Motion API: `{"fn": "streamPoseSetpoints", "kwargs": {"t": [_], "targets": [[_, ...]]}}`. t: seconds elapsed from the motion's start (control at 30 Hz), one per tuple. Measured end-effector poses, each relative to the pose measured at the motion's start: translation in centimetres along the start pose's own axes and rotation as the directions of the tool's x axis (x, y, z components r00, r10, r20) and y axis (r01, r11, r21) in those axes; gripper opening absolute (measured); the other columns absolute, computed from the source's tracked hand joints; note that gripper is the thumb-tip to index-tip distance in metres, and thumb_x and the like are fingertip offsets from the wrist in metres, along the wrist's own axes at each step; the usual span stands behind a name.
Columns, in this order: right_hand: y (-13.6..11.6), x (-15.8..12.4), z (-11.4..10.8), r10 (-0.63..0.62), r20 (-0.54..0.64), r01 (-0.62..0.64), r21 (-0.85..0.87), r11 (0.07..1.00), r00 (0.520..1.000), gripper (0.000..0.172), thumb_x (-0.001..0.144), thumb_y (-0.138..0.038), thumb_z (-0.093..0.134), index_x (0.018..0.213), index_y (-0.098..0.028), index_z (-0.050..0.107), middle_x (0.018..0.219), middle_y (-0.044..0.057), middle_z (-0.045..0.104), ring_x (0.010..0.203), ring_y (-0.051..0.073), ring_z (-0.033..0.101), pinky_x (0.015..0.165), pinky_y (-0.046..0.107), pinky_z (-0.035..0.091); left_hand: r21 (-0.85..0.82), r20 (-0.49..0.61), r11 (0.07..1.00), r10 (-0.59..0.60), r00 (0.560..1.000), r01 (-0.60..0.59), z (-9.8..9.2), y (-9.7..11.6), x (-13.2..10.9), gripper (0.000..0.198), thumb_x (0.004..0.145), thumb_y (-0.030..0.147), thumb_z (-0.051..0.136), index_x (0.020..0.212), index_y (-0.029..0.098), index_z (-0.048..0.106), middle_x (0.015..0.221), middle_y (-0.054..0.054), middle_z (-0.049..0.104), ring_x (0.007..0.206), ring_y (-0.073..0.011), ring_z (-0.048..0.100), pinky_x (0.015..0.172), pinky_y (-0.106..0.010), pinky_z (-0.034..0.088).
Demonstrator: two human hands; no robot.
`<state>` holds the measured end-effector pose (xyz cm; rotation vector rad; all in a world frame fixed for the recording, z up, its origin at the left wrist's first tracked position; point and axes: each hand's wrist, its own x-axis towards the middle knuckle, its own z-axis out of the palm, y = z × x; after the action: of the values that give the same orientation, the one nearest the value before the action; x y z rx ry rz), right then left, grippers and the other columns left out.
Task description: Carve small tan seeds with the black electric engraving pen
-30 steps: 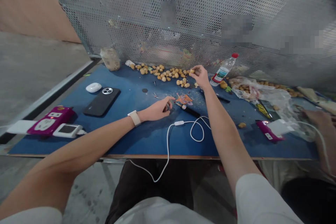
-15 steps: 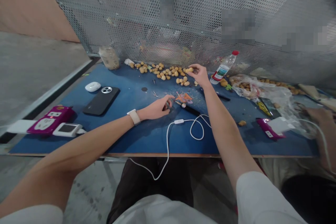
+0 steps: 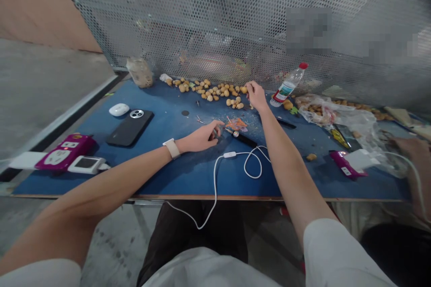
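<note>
Small yellow-tan pieces, like little gourds or nuts, lie in a long pile along the back of the blue table. At the pile's right end my right hand is just beside one yellowish piece, fingers bent and apparently holding nothing. My left hand rests low over the middle of the table, index finger stretched out and the other fingers loosely curled. Close to its fingertips are a black pen-like tool with a metal front and some orange scraps. A white cable with an inline switch runs nearby.
On the left are a phone, a white case and a purple power strip. A bottle and a plastic bag are at back right, before a perforated metal screen. Another person's arm is far right.
My right hand has let go of the yellowish piece at the pile's right end and drawn slightly to the right. My left hand has hardly moved.
</note>
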<state>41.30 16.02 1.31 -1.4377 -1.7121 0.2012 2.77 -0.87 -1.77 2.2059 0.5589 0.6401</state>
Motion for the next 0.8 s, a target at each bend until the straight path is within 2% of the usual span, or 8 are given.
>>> {"fn": "streamPoseSetpoints", "kwargs": {"t": [0.13,0.27,0.33,0.47,0.63,0.7,0.8], "targets": [[0.7,-0.2,-0.1,0.01,-0.034,-0.013,-0.1,0.995,0.999,0.048,0.126,-0.068,0.055,0.119,-0.028,0.081,0.103,0.012,0.084,0.104,0.036,0.085,0.123,0.057,0.071,0.012,0.002,1.0,0.006,1.0,-0.006,0.0,0.0,0.0,0.075,0.105,0.02,0.076,0.175,0.021,0.052,0.134,-0.01,0.081,0.093,-0.0204,0.074,0.088,-0.037,0.061],[1.3,-0.3,0.1,0.028,-0.05,-0.035,-0.162,0.986,0.998,0.025,0.12,-0.045,0.067,0.118,-0.026,0.084,0.125,0.019,0.089,0.132,0.041,0.083,0.137,0.061,0.063,0.019,0.017,1.0,-0.004,1.0,0.004,0.1,0.3,0.0,0.075,0.105,0.02,0.074,0.176,0.02,0.05,0.135,-0.01,0.081,0.094,-0.0201,0.075,0.088,-0.036,0.061],[1.6,-0.3,0.3,0.042,-0.045,-0.05,-0.195,0.979,0.998,0.019,0.114,-0.036,0.07,0.116,-0.025,0.086,0.133,0.023,0.088,0.137,0.042,0.081,0.14,0.065,0.061,0.023,0.018,1.0,-0.008,1.0,0.008,0.1,0.4,0.0,0.075,0.105,0.019,0.074,0.176,0.02,0.05,0.135,-0.01,0.08,0.093,-0.0199,0.074,0.088,-0.036,0.061],[1.8,-0.3,0.5,0.062,0.01,-0.058,-0.253,0.966,0.998,0.019,0.105,-0.028,0.074,0.115,-0.023,0.09,0.137,0.025,0.087,0.139,0.043,0.081,0.14,0.066,0.063,0.024,0.014,1.0,-0.008,1.0,0.008,0.3,0.7,0.1,0.074,0.105,0.017,0.072,0.175,0.018,0.051,0.134,-0.01,0.079,0.088,-0.0186,0.07,0.088,-0.036,0.061],[1.2,1.5,0.4,0.051,0.088,-0.021,-0.315,0.949,0.995,0.037,0.109,-0.026,0.072,0.138,-0.021,0.094,0.157,0.026,0.088,0.154,0.048,0.079,0.146,0.071,0.059,0.02,0.022,1.0,-0.003,1.0,0.003,0.3,1.0,0.0,0.071,0.106,0.018,0.072,0.174,0.02,0.052,0.133,-0.01,0.08,0.089,-0.0195,0.071,0.086,-0.036,0.061],[0.7,2.8,0.9,0.043,0.157,0.011,-0.327,0.945,0.987,0.035,0.109,-0.027,0.075,0.136,-0.022,0.097,0.154,0.023,0.092,0.154,0.048,0.081,0.145,0.07,0.06,0.019,0.026,1.0,-0.004,1.0,0.003,0.2,1.3,-0.2,0.071,0.106,0.018,0.071,0.174,0.019,0.052,0.134,-0.011,0.08,0.087,-0.0193,0.07,0.085,-0.037,0.06],[0.1,4.9,2.3,0.024,0.289,0.071,-0.314,0.947,0.957,0.026,0.106,-0.028,0.084,0.126,-0.026,0.101,0.142,0.015,0.099,0.138,0.044,0.09,0.134,0.062,0.07,0.013,0.025,1.0,-0.021,0.999,0.021,0.2,1.7,-0.5,0.07,0.107,0.017,0.07,0.174,0.019,0.052,0.133,-0.01,0.08,0.085,-0.0187,0.07,0.084,-0.036,0.06]]}}
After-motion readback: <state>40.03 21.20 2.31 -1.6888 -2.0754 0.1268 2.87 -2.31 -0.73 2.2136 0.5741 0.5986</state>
